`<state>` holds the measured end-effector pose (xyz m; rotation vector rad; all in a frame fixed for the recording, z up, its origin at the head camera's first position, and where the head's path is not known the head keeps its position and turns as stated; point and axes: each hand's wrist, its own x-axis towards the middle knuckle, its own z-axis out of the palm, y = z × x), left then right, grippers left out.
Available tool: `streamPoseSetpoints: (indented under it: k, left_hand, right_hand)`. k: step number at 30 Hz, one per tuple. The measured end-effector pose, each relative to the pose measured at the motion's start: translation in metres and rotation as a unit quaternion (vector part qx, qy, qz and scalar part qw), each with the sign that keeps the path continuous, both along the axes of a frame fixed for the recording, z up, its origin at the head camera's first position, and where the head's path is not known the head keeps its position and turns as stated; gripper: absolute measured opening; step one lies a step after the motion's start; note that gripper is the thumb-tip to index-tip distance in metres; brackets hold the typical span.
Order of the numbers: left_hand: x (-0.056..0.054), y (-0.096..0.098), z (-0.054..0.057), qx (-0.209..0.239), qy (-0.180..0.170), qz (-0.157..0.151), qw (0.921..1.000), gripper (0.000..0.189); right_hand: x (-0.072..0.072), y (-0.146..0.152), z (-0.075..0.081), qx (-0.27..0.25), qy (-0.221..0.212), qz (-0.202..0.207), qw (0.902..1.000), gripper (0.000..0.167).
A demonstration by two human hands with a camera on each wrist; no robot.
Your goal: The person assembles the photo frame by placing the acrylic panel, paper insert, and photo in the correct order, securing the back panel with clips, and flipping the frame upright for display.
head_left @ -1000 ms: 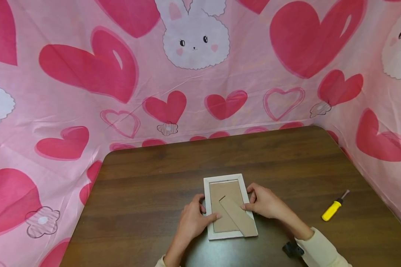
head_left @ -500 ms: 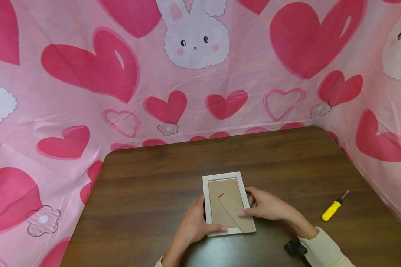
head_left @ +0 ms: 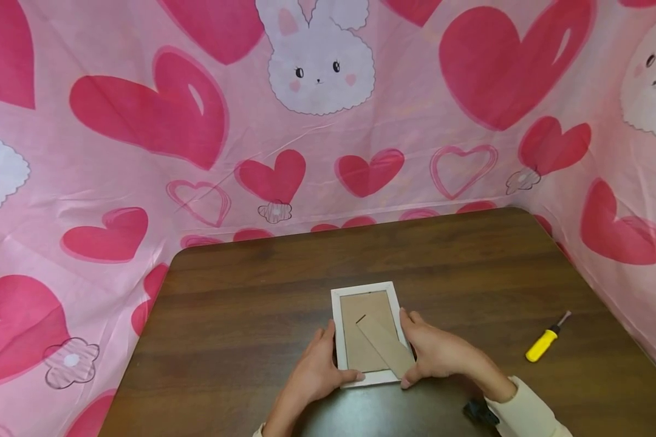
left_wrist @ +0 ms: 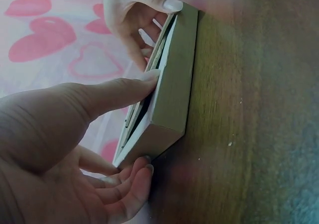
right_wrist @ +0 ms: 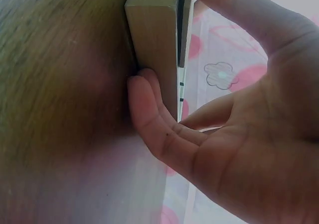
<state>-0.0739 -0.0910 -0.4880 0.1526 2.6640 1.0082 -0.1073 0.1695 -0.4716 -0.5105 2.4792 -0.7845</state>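
Observation:
A white picture frame [head_left: 382,377] lies face down on the table, its brown backing board [head_left: 355,349] and slanted easel leg [head_left: 385,349] showing. My left hand [head_left: 319,367] grips the frame's near left corner, thumb over the bottom border and fingers along the side. At the opposite near corner, my right hand [head_left: 440,351] holds the frame with its thumb by the foot of the leg. In the left wrist view a dark gap runs between the frame's rim [left_wrist: 172,99] and the leg. The right wrist view has the fingertips against the frame's side [right_wrist: 154,40].
A yellow-handled screwdriver [head_left: 542,345] lies on the brown wooden table [head_left: 240,315] to the right. A small black object [head_left: 480,414] sits beside the right sleeve. Behind the table hangs a pink cloth [head_left: 317,133] printed with hearts and rabbits.
My right thumb has moved from the leg's middle down to its lower end. My left thumb has slid down onto the bottom border. The frame has shifted slightly left and away.

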Motion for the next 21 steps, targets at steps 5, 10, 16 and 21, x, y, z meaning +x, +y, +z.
streamPoseSetpoints:
  k: [5,10,16,21]
  left_hand:
    - [0.0007,-0.0004,-0.0006,-0.004,0.006,-0.005,1.0000,0.123]
    - [0.0029,-0.0007,-0.0018,0.008,-0.004,-0.005,0.9999,0.120]
    - [0.0040,0.0006,-0.0017,0.021,-0.018,-0.012,0.9995,0.118]
    - [0.0048,0.0018,-0.0016,0.019,-0.018,-0.016,0.9995,0.117]
  right_hand:
    - [-0.0001,0.0003,0.0001,0.000,0.012,0.008,0.9999,0.139]
    - [-0.0001,0.0010,0.0007,0.004,0.018,0.017,0.9997,0.137]
    - [-0.0004,0.0009,0.0009,-0.002,0.008,0.012,0.9999,0.137]
    - [-0.0003,0.0015,-0.0017,-0.023,0.034,0.003,0.9992,0.128]
